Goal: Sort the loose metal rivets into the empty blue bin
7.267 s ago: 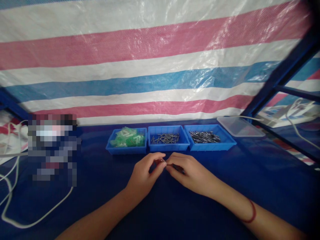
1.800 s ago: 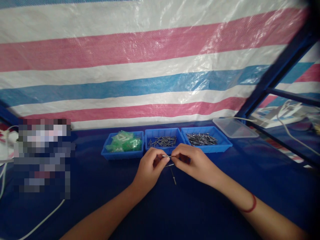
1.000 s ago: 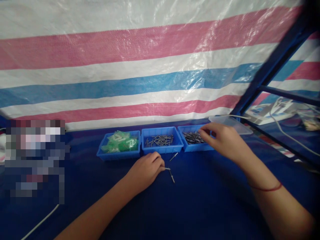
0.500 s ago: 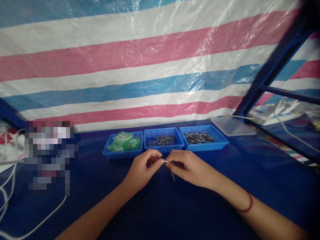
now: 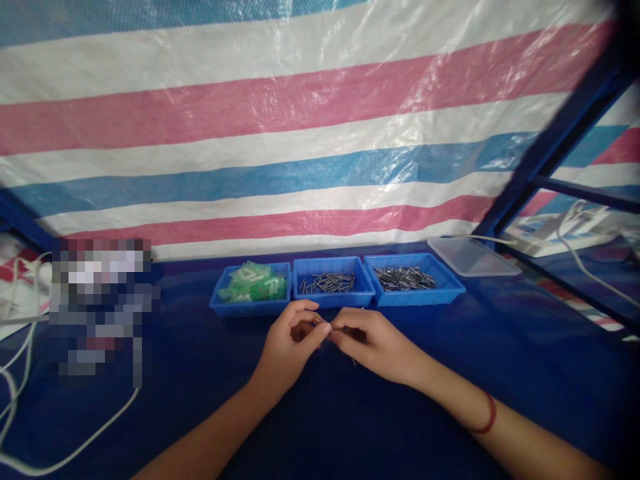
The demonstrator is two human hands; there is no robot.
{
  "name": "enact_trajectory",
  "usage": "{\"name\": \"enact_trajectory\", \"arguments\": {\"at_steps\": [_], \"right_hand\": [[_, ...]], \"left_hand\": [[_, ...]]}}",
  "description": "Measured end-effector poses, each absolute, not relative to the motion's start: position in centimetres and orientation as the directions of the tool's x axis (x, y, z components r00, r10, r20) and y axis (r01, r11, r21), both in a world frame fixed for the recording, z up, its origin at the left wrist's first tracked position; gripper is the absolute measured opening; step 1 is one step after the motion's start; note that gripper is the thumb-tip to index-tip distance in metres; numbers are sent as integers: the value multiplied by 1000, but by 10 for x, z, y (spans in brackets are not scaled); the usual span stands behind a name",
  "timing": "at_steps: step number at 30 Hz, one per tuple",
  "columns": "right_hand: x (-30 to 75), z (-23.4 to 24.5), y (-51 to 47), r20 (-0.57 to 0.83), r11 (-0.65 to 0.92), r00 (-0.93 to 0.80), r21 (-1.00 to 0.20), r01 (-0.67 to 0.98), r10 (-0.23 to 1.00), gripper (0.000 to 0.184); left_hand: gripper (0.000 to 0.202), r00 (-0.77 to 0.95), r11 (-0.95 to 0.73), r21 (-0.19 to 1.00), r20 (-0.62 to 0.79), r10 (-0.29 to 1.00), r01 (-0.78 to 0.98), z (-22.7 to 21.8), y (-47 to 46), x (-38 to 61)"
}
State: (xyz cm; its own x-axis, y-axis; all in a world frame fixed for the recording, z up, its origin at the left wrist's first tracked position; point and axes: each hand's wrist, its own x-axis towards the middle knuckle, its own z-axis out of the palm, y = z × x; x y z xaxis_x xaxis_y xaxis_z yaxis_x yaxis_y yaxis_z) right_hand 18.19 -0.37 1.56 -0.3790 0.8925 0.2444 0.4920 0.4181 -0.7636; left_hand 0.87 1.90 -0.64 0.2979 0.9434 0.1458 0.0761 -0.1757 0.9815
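Observation:
My left hand point(image 5: 290, 343) is closed, thumb and index finger pinching a thin metal pin point(image 5: 319, 322) that is mostly hidden by the fingers. My right hand point(image 5: 377, 343) meets it fingertip to fingertip and is also closed in a pinch. Under the right fingers pokes the tip of a slim metal piece point(image 5: 355, 361); its exact kind is too small to tell. Just beyond the hands stand a blue bin point(image 5: 333, 303) of loose metal pins point(image 5: 333, 283) and another blue bin point(image 5: 425, 298) with darker, denser metal pins point(image 5: 403, 277).
A third blue bin point(image 5: 250, 309) at the left holds green plastic pouches point(image 5: 255, 283). A clear plastic lid point(image 5: 475, 258) lies at the back right. White cables point(image 5: 90, 450) run along the left side, near a blurred-out patch. A striped tarp point(image 5: 275, 113) hangs behind the blue table point(image 5: 320, 427).
Both fingertips have come closer together, covering the metal pin seen between them before. The metal piece below my right hand now shows only its tip. The view has shifted slightly.

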Motion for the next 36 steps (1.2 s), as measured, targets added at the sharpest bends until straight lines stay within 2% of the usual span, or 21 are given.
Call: {"name": "enact_trajectory", "arguments": {"at_steps": [13, 18, 23, 25, 27, 31, 33, 36], "right_hand": [[188, 16, 0, 319, 440, -314, -755, 486, 894, 5], [190, 19, -2, 344, 450, -294, -744, 494, 892, 8], [192, 28, -4, 397, 518, -334, -681, 517, 855, 16], [202, 33, -1, 425, 512, -290, -654, 557, 858, 20], [221, 38, 5, 468, 455, -156, -640, 619, 870, 20], [278, 37, 24, 487, 176, 207, -628, 758, 849, 24], [302, 30, 35, 458, 104, 234, -601, 793, 857, 23], [319, 20, 44, 456, 41, 196, -459, 887, 868, 20]], "left_hand": [[26, 314, -270, 951, 213, 925, 151, -5, 18, 6], [22, 352, -304, 930, 218, 910, 209, -6, 17, 4], [25, 400, -346, 888, 210, 892, 304, -5, 15, 3], [23, 458, -407, 830, 213, 863, 382, -3, 14, 3], [20, 562, -525, 735, 237, 792, 429, 0, 13, 3], [27, 765, -753, 495, 242, 598, 432, 6, 7, 7], [31, 801, -801, 402, 222, 556, 444, 6, 4, 9], [31, 826, -826, 330, 186, 532, 458, 5, 3, 11]]}}
